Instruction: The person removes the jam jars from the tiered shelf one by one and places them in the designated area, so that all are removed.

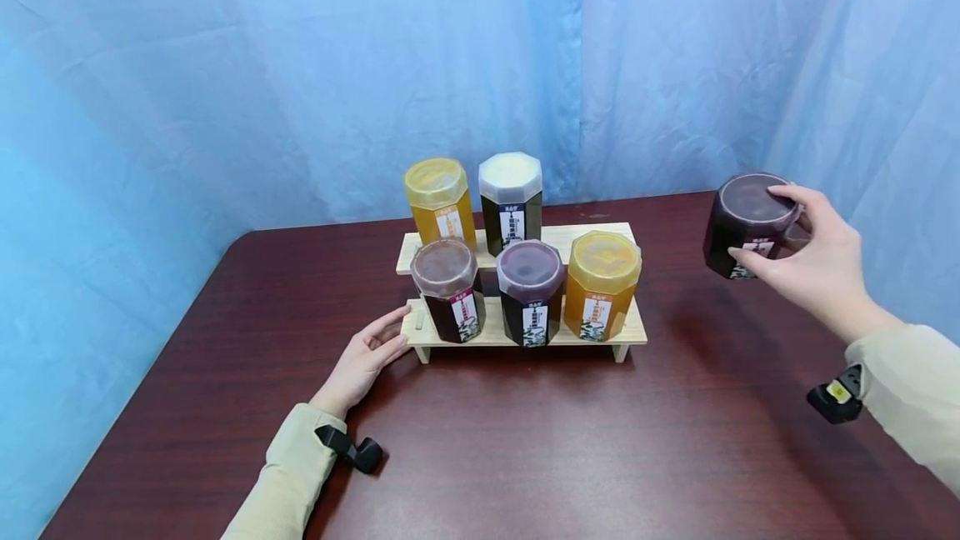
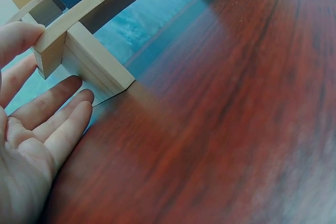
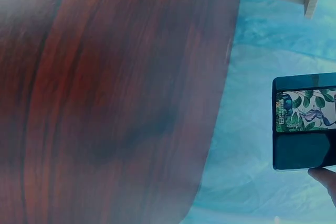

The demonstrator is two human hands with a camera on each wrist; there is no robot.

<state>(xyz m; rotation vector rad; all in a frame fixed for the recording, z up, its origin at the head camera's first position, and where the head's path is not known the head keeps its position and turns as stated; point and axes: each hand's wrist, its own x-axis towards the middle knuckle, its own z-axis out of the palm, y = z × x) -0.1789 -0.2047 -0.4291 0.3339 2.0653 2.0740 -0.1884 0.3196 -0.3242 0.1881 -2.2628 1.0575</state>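
At the right of the head view my right hand (image 1: pixel 817 261) grips a dark purple jar (image 1: pixel 738 232) by its sides, above the table. In the right wrist view only a fingertip (image 3: pixel 323 176) shows under this jar (image 3: pixel 302 150), which bears a leafy label. My left hand (image 1: pixel 367 361) holds the left end of the lower board of a two-tier wooden rack (image 1: pixel 495 332). In the left wrist view the thumb and a finger meet at the board end (image 2: pixel 50 59), the other fingers beside the rack leg (image 2: pixel 97 64).
On the lower tier stand a dark red jar (image 1: pixel 450 290), a purple jar (image 1: pixel 530 294) and an orange jar (image 1: pixel 602 286). The upper tier carries a yellow jar (image 1: pixel 440 202) and a white-lidded dark jar (image 1: pixel 512 198). Blue curtains (image 1: pixel 337 82) surround the dark wooden table (image 1: pixel 525 440).
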